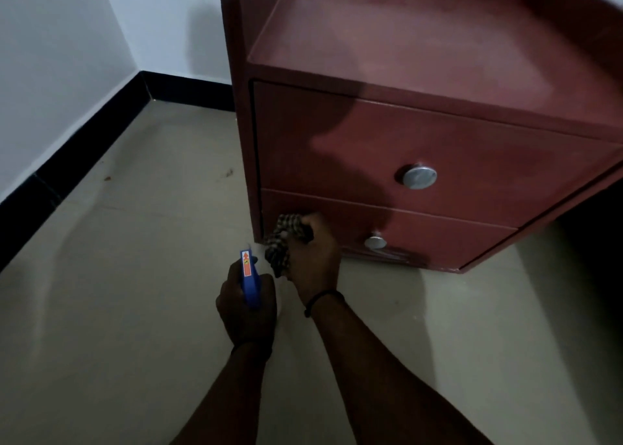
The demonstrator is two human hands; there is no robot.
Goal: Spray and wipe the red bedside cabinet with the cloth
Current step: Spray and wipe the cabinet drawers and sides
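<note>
Wiping the glossy red bedside cabinet's (404, 134) bottom drawer (438, 232) at its left end, just above the beige floor (135, 242), the right hand's (313, 259) grip bunches the checked fabric cloth (281, 242). The left hand's (242, 309) grip wraps a blue plastic spray bottle (249, 276); a stray squeeze could wet the floor.

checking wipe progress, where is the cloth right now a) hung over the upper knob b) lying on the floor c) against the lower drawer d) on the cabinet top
C: the right hand holds the cloth against the left end of the lower drawer.
</note>
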